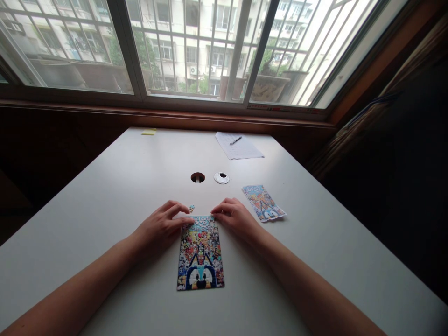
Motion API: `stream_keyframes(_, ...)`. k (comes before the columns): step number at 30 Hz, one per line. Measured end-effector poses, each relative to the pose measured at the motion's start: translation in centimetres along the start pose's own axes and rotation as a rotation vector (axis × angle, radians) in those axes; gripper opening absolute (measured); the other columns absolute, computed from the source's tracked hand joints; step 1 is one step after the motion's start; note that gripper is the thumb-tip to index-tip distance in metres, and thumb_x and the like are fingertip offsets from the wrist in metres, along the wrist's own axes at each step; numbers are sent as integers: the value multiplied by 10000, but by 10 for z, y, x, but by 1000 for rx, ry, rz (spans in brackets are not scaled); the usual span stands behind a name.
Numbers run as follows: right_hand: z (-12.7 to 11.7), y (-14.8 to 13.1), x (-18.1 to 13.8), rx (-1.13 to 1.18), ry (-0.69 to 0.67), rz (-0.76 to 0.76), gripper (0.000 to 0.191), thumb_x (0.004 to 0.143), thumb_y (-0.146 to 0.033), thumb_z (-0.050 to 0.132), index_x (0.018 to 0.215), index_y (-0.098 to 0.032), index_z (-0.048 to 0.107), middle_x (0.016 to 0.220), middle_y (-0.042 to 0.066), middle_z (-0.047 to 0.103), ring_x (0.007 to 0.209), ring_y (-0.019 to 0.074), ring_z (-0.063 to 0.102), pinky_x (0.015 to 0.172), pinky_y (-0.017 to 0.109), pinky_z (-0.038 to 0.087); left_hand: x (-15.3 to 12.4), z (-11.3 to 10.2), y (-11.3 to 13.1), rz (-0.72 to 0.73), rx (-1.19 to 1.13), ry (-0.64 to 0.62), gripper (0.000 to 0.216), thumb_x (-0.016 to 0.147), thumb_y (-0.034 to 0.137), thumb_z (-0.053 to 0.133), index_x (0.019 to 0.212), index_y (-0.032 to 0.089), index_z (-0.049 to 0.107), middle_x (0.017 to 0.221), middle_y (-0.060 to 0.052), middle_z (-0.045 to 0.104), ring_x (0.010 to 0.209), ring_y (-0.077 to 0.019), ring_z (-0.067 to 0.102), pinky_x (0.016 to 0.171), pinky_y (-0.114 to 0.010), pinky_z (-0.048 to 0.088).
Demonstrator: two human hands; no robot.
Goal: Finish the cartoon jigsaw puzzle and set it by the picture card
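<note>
A nearly complete jigsaw puzzle (200, 256) is laid on the white table (101, 200), between the two hands. Its upper left part is touched by the thumb of the left hand (163, 220), whose fingers are parted, the index held just beside loose pieces (192, 208). The right hand (237, 217) is placed at the upper right corner; whether anything is pinched there cannot be told. Beyond it, a matching printed picture (264, 203) is laid.

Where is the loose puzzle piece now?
In the head view, the loose piece is slightly left of centre, just beyond the puzzle, beside the left hand; whether they touch is unclear.
</note>
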State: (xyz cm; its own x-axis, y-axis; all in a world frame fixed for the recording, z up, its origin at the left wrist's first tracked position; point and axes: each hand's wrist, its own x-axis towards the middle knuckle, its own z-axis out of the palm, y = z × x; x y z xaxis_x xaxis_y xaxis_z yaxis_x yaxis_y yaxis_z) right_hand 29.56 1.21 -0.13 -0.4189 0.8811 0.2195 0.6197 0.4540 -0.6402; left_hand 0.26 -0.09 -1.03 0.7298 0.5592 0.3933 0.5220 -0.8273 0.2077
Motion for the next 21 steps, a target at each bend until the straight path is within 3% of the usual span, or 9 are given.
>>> stream_keyframes(12,1,-5,-1,-20,15,8,53,861,-238,744,877,-271,783,907,35,671,936,219,575,874,372,456,-1,-1,0,10,17,-30,407,934,124,556,1278,332,616,1267,-72,584,1162,-269,491,908,-464,555)
stream_keyframes(21,-2,-2,-2,113,106,50,137,947,-262,626,931,-218,755,906,35,659,866,174,606,809,304,471,1,-3,3,-67,5,10,390,928,96,530,1268,270,606,1282,-69,613,1186,-259,499,974,-448,523)
